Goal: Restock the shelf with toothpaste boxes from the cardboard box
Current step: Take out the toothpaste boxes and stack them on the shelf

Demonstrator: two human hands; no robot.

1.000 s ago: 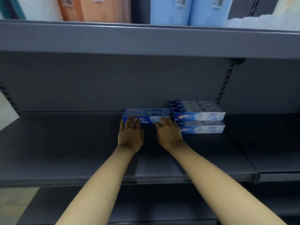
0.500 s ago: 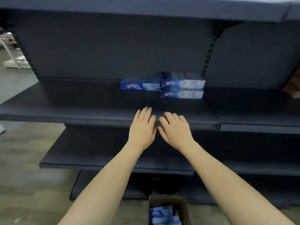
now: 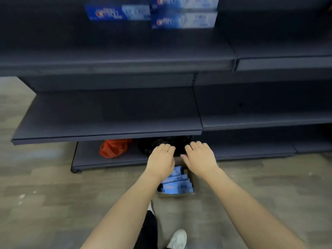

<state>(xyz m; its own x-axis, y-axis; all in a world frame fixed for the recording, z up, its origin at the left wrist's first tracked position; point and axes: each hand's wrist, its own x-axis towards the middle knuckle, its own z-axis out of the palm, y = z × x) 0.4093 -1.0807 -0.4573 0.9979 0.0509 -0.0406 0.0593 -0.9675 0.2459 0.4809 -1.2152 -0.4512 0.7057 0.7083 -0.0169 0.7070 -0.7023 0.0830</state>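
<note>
Blue toothpaste boxes on the shelf (image 3: 118, 12) lie at the top of the view on the dark grey upper shelf (image 3: 116, 63), with a stack of two (image 3: 184, 19) to their right. On the floor stands a cardboard box (image 3: 177, 194) holding several blue toothpaste boxes (image 3: 177, 186). My left hand (image 3: 160, 161) and my right hand (image 3: 199, 158) hover side by side just above this box, palms down, fingers loosely apart, holding nothing. The hands and forearms hide part of the box.
A bare middle shelf (image 3: 107, 123) juts out below the upper one. On the bottom shelf lie an orange bag (image 3: 113, 148) and a dark bag (image 3: 161, 142). Wood-pattern floor surrounds the box. My white shoe (image 3: 177, 239) is near the bottom edge.
Both hands left the toothpaste boxes on the shelf and dropped down to the cardboard box on the floor. The view tilted downward with them.
</note>
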